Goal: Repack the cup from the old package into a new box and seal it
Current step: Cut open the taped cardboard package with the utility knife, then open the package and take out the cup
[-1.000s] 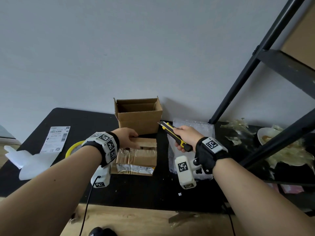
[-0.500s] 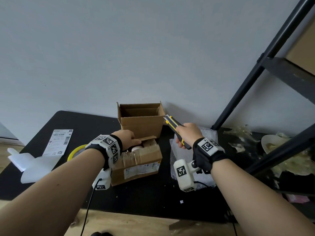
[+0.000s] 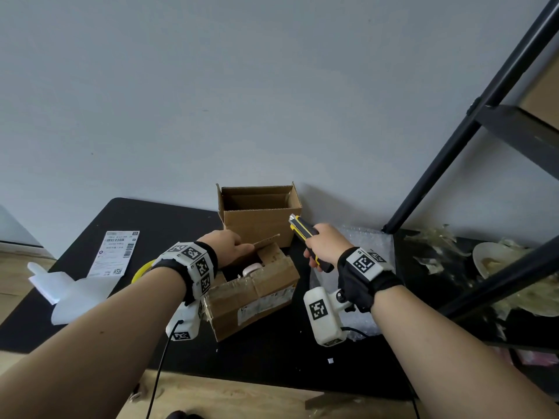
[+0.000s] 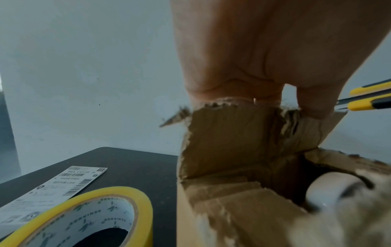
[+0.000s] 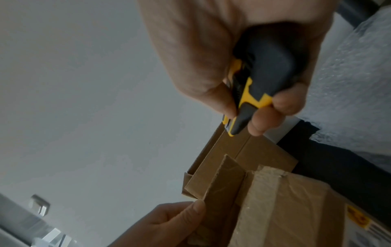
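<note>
The old taped cardboard package [image 3: 257, 293] sits tilted on the black table, its top torn open. A white cup [image 3: 252, 269] [image 4: 323, 192] shows inside it. My left hand [image 3: 230, 247] grips the raised flap [image 4: 230, 138] [image 5: 224, 182] of that package and holds it up. Behind it stands the new brown box [image 3: 260, 216], open and empty-looking. My right hand [image 3: 325, 247] is curled round a yellow-and-black utility knife [image 3: 304, 232] [image 5: 253, 86], held in the air to the right of both boxes.
A yellow tape roll [image 4: 84, 219] [image 3: 140, 269] lies left of the old package, with a shipping label [image 3: 116, 252] and white foam sheets [image 3: 69, 293] further left. Bubble wrap [image 3: 367, 246] lies under my right hand. A black shelf frame [image 3: 472, 140] and a plate [image 3: 491, 258] stand at right.
My left hand has lifted the old package's flap, tilting the box and exposing the cup. My right hand with the knife has risen slightly.
</note>
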Demonstrator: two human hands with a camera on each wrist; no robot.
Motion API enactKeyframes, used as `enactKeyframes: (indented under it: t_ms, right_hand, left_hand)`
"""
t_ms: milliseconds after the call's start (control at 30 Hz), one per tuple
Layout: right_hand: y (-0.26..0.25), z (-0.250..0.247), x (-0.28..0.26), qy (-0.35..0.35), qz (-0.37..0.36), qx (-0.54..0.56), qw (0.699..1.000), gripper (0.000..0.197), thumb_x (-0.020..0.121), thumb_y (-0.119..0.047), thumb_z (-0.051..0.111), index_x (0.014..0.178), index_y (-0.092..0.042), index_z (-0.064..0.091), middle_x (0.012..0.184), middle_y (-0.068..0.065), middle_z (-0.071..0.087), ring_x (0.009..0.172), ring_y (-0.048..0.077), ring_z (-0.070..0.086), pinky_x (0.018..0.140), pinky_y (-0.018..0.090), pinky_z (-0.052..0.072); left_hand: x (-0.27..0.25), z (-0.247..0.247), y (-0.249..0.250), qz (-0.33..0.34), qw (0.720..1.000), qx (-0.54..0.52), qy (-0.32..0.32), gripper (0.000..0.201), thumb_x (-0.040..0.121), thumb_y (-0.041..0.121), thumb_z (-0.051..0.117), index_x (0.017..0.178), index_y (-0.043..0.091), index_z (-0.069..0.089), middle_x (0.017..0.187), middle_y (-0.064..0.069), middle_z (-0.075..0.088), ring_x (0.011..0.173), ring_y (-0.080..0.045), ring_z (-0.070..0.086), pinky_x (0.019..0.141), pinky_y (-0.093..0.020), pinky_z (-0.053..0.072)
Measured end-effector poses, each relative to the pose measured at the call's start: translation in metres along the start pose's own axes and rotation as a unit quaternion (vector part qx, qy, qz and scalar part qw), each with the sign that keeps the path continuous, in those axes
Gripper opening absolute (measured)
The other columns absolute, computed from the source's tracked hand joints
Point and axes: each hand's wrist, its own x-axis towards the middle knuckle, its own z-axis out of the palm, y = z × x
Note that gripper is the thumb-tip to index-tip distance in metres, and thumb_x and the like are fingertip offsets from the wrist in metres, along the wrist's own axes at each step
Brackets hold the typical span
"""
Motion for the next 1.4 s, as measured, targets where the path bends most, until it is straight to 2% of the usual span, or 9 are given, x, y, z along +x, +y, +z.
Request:
enactKeyframes:
  t_ms: [233, 367, 500, 633, 867, 1000, 1100, 1267, 1400]
  right_hand:
    - [-0.014, 0.011, 0.008, 0.035, -0.077, -0.002, 0.996, 0.045, 0.093, -0.004, 0.045, 0.136, -0.014, 0.036, 0.104, 0.015, 0.057, 0.081, 0.025, 0.06, 0.065, 0.031, 0.053]
    - [-0.033, 0.024, 0.015, 0.088, -0.076, 0.09, 0.989, 0.014, 0.088, -0.017, 0.057, 0.098, -0.011, 0.064, 0.07, 0.004, 0.068, 0.066, 0.02, 0.062, 0.074, 0.037, 0.053]
    - [-0.042, 0.024, 0.024, 0.145, -0.061, 0.062, 0.986, 0.014, 0.086, -0.026, 0.062, 0.084, -0.013, 0.068, 0.073, 0.004, 0.065, 0.076, 0.025, 0.062, 0.069, 0.029, 0.047]
    - [-0.015, 0.003, 0.037, 0.176, 0.025, 0.003, 0.984, 0.02, 0.093, -0.028, 0.055, 0.087, -0.011, 0.064, 0.082, 0.011, 0.061, 0.08, 0.028, 0.057, 0.07, 0.029, 0.042]
    - [0.06, 0.012, 0.06, 0.077, 0.163, -0.078, 0.98, 0.023, 0.092, -0.009, 0.05, 0.072, -0.008, 0.061, 0.083, 0.014, 0.061, 0.074, 0.027, 0.058, 0.058, 0.027, 0.042]
    - [0.082, 0.024, 0.066, 0.086, 0.175, -0.033, 0.98, 0.029, 0.089, -0.008, 0.054, 0.116, -0.007, 0.066, 0.12, 0.016, 0.065, 0.11, 0.033, 0.061, 0.097, 0.041, 0.049]
    - [0.078, 0.022, 0.058, 0.108, 0.164, -0.077, 0.977, 0.038, 0.094, -0.009, 0.05, 0.132, -0.009, 0.057, 0.138, 0.011, 0.054, 0.126, 0.031, 0.051, 0.106, 0.035, 0.04]
    - [0.034, 0.028, 0.039, 0.087, 0.083, -0.084, 0.989, 0.045, 0.094, -0.044, 0.049, 0.076, -0.007, 0.068, 0.073, 0.012, 0.07, 0.071, 0.029, 0.068, 0.071, 0.033, 0.051]
    - [0.0, 0.04, 0.03, -0.014, 0.068, -0.227, 0.971, 0.072, 0.08, -0.079, 0.036, 0.083, -0.012, 0.062, 0.067, 0.004, 0.065, 0.058, 0.02, 0.063, 0.064, 0.03, 0.052]
  left_hand:
    - [0.001, -0.006, -0.014, 0.007, 0.999, -0.051, 0.011, 0.047, 0.092, 0.06, 0.037, 0.097, 0.022, 0.064, 0.093, 0.003, 0.065, 0.089, -0.014, 0.062, 0.085, -0.034, 0.051]
    - [-0.003, -0.02, -0.033, 0.003, 0.996, -0.049, 0.068, 0.033, 0.093, 0.051, 0.045, 0.086, 0.025, 0.063, 0.085, 0.005, 0.063, 0.082, -0.013, 0.06, 0.075, -0.03, 0.05]
    - [-0.003, -0.033, -0.048, 0.009, 0.997, -0.055, 0.059, 0.025, 0.092, 0.04, 0.052, 0.101, 0.022, 0.067, 0.096, 0.003, 0.065, 0.09, -0.014, 0.06, 0.081, -0.032, 0.051]
    - [0.005, -0.033, -0.041, 0.035, 0.997, -0.066, 0.007, 0.029, 0.089, 0.044, 0.057, 0.108, 0.023, 0.065, 0.108, 0.004, 0.064, 0.098, -0.012, 0.058, 0.088, -0.031, 0.048]
    - [0.006, -0.015, -0.014, 0.086, 0.989, -0.039, -0.113, 0.059, 0.074, 0.055, 0.07, 0.123, 0.024, 0.055, 0.115, 0.005, 0.058, 0.105, -0.015, 0.054, 0.091, -0.028, 0.046]
    - [0.013, -0.009, -0.01, 0.081, 0.991, -0.001, -0.104, 0.053, 0.079, 0.034, 0.071, 0.127, 0.022, 0.052, 0.121, 0.001, 0.057, 0.109, -0.019, 0.055, 0.092, -0.031, 0.047]
    - [0.015, -0.006, -0.01, 0.068, 0.993, -0.003, -0.099, 0.041, 0.086, 0.03, 0.063, 0.124, 0.021, 0.055, 0.12, -0.001, 0.058, 0.108, -0.02, 0.055, 0.089, -0.03, 0.046]
    - [0.02, -0.007, -0.013, 0.031, 0.997, -0.018, -0.071, 0.031, 0.09, 0.031, 0.057, 0.116, 0.015, 0.062, 0.113, -0.006, 0.062, 0.103, -0.024, 0.058, 0.085, -0.031, 0.046]
    - [0.021, -0.009, -0.018, 0.011, 0.997, -0.031, -0.07, 0.033, 0.087, 0.029, 0.06, 0.116, 0.014, 0.062, 0.113, -0.007, 0.063, 0.102, -0.024, 0.059, 0.084, -0.03, 0.047]
